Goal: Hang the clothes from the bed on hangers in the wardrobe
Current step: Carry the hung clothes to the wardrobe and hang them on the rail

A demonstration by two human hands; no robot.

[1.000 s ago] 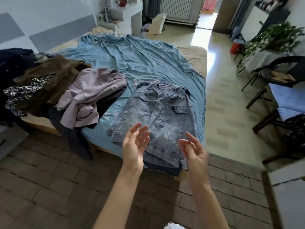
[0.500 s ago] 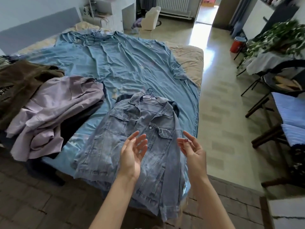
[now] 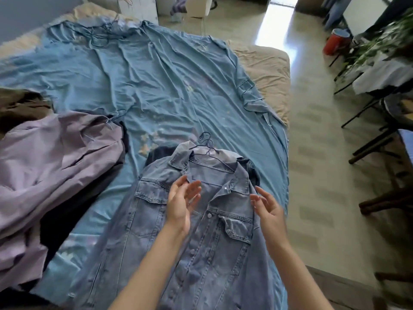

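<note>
Reaching for the denim jacket [image 3: 192, 224] lying on the bed [image 3: 156, 86], a hanger [image 3: 209, 148] seemingly already in its collar. Hovering left hand [image 3: 182, 203] and right hand [image 3: 269, 211], fingers spread, gripping nothing. Next: grasping collar and hook.

one denim jacket [image 3: 201, 231], two hands.

Denim jacket [image 3: 178, 231] on a hanger [image 3: 207, 148] on the bed [image 3: 156, 86], both hands [image 3: 181, 202] [image 3: 269, 211] relaxed above it
</note>
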